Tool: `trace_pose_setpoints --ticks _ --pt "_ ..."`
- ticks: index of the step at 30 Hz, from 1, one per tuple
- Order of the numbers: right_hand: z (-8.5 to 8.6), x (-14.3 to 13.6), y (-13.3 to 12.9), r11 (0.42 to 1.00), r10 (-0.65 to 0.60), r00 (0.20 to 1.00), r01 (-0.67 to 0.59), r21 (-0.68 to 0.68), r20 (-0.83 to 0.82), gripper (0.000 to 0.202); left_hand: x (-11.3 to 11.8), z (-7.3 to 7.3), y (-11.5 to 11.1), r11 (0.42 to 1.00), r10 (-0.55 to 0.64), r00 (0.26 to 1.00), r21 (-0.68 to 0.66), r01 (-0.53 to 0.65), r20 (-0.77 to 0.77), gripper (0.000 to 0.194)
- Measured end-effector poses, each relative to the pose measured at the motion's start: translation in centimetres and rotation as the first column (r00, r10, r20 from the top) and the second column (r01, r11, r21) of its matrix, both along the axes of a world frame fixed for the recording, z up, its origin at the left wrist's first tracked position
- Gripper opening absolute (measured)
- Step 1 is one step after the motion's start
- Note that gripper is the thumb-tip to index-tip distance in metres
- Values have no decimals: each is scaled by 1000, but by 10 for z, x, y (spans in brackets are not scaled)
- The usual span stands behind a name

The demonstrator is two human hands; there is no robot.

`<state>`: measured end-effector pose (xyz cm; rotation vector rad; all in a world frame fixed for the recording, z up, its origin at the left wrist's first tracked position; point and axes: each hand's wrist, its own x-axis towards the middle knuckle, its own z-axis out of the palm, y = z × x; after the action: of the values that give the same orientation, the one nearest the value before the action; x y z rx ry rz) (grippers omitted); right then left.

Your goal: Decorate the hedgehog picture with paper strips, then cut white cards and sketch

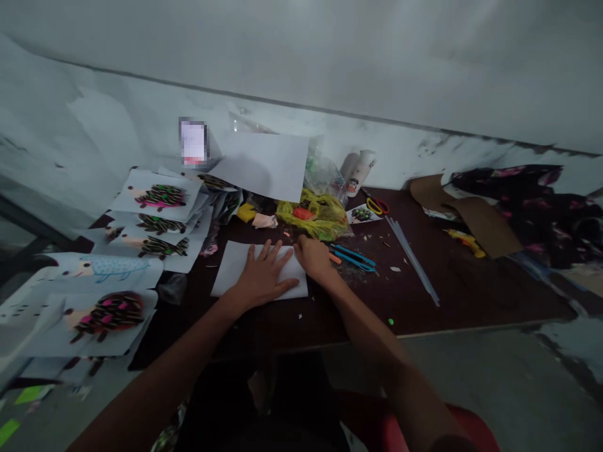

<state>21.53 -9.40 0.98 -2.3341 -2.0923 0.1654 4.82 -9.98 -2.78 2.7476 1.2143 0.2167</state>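
A white sheet of paper (230, 267), seemingly folded, lies on the dark table in front of me. My left hand (266, 273) rests flat on it with the fingers spread. At the sheet's upper right corner, my right hand (311, 256) is closed, its fingers curled down against the paper's edge. Whether anything is pinched in those fingers is hidden. Just right of that hand lies a blue-handled tool (355, 257) with an orange piece (333, 257) beside it. A yellow plastic bag (320, 220) with a red lump in it sits behind the hands.
Stacked sheets with hedgehog pictures (160, 196) cover the left side. A large white sheet (268, 163) leans at the back near a cardboard tube (362, 171). Rightward lie scissors (377, 206), clear glue sticks (414, 260), a yellow glue gun (466, 242) and brown cardboard (485, 226).
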Motion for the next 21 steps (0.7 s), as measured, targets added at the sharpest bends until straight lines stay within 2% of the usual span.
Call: trace_pose_setpoints --ticks 5,7,9,12,15,18,21 --pt "-4 6 1 999 17 999 -15 41 -52 28 -2 -4 9 997 54 996 -60 -50 71 60" --pt "-5 12 1 991 68 988 -50 128 -137 26 -6 0 17 993 101 986 -79 -91 134 54" --pt "-5 19 2 965 154 951 -87 247 -269 26 -11 8 27 993 120 970 -31 -116 213 52" --pt "-4 26 2 906 311 810 -94 413 -497 29 -17 29 44 993 106 945 18 -117 309 53" --pt "-2 26 2 870 392 627 -15 492 -674 35 -17 49 59 994 65 935 -103 -31 347 41" --pt "-1 24 3 876 382 484 82 475 -788 41 -14 58 67 948 70 892 -307 79 446 27" --pt "0 25 5 907 342 364 114 405 -866 48 -15 56 68 912 146 813 -396 111 564 28"
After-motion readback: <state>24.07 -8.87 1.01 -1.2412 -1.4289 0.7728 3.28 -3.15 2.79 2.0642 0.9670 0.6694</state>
